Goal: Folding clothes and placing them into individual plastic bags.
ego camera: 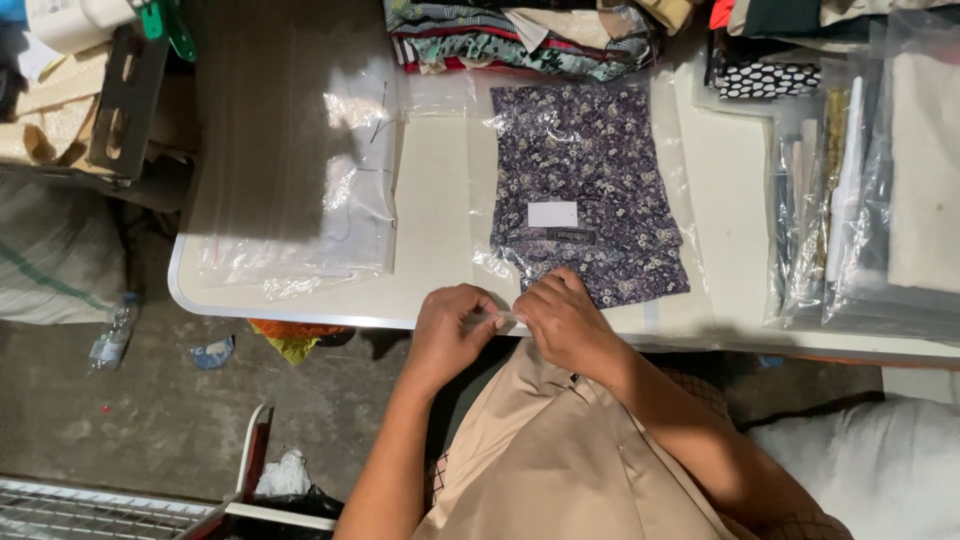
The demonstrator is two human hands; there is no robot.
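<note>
A stack of empty clear bags [300,190] lies on the left of the white table [430,210]. Folded patterned clothes [520,35] are piled at the far edge, bagged items [880,190] stand at the right, and a plastic bottle [112,335] lies on the floor.

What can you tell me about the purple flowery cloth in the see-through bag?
The folded cloth is dark purple with tiny pale flowers, and a small white tag sits near its lower middle. It lies flat on the pale table inside a clear plastic bag. The left hand and right hand pinch the bag's near edge, by the table's front.
</note>
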